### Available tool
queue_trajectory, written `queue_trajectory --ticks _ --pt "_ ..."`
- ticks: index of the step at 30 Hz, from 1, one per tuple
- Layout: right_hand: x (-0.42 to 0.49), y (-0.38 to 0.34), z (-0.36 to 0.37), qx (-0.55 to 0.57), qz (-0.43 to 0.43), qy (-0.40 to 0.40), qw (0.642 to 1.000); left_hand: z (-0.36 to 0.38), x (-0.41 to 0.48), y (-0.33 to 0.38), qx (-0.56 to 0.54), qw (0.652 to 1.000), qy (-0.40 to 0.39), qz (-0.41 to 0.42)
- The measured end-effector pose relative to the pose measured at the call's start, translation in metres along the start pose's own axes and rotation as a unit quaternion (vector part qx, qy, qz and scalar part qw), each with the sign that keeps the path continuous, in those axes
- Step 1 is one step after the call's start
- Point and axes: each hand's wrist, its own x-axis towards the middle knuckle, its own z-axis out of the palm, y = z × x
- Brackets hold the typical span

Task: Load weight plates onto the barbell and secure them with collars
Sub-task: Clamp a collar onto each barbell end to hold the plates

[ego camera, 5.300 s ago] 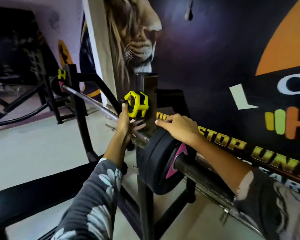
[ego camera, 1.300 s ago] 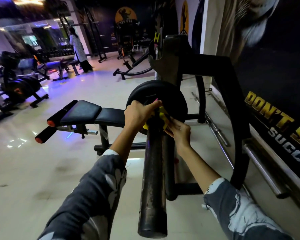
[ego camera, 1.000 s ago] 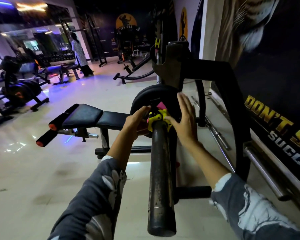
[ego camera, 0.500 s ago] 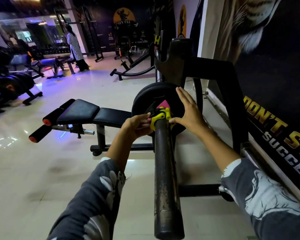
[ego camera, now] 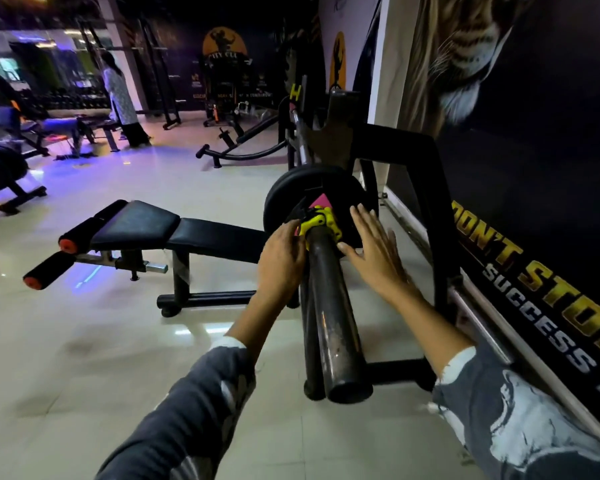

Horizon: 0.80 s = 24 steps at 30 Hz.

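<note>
A black weight plate (ego camera: 291, 192) with a pink mark sits on the barbell sleeve (ego camera: 333, 313), which points toward me. A yellow collar (ego camera: 321, 221) is clamped around the sleeve right against the plate. My left hand (ego camera: 283, 259) rests against the collar's left side, fingers curled on it. My right hand (ego camera: 373, 247) is open with fingers spread, just right of the sleeve, its thumb near the collar. The bar rests in the black rack (ego camera: 340, 133), and the far end carries another yellow collar (ego camera: 295, 93).
A black bench (ego camera: 174, 232) with orange-tipped rollers stands to the left. The painted wall (ego camera: 534, 168) runs close on the right. A person (ego camera: 120, 98) stands far back left among other machines. Tiled floor lies around me.
My right hand has come off the collar and drawn back, opening flat beside the sleeve. My left hand has shifted slightly along the collar's left side.
</note>
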Motion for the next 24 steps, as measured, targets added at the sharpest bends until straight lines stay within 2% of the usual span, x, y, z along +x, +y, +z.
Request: queue_trajectory --ticks 2,5,12,16,18,20,22,24 --pt "-0.03 -0.004 -0.002 0.013 0.018 0.01 1.0 -0.003 -0.02 -0.004 0.023 0.998 -0.021 0.048" --pt "-0.07 -0.014 -0.011 0.031 0.021 -0.002 0.999 -0.01 -0.061 -0.003 0.037 0.997 -0.036 0.053" --pt "-0.159 -0.05 -0.041 0.065 -0.01 0.026 0.998 -0.049 -0.149 0.034 0.062 0.994 -0.005 0.092" --pt "-0.224 -0.071 -0.048 0.214 -0.015 0.046 0.976 -0.074 -0.208 0.058 0.074 0.992 -0.001 0.1" --pt "-0.254 -0.086 -0.043 0.254 -0.039 0.066 0.964 -0.087 -0.237 0.062 0.059 0.995 0.006 0.085" --pt "-0.274 -0.101 -0.031 0.248 -0.05 0.076 0.964 -0.1 -0.258 0.059 0.063 0.997 0.007 0.049" --pt "-0.285 -0.117 -0.015 0.24 -0.039 0.037 0.969 -0.113 -0.276 0.047 0.095 0.995 -0.008 0.005" --pt "-0.286 -0.13 0.005 0.226 -0.018 -0.036 0.973 -0.127 -0.291 0.029 0.123 0.992 -0.024 -0.035"
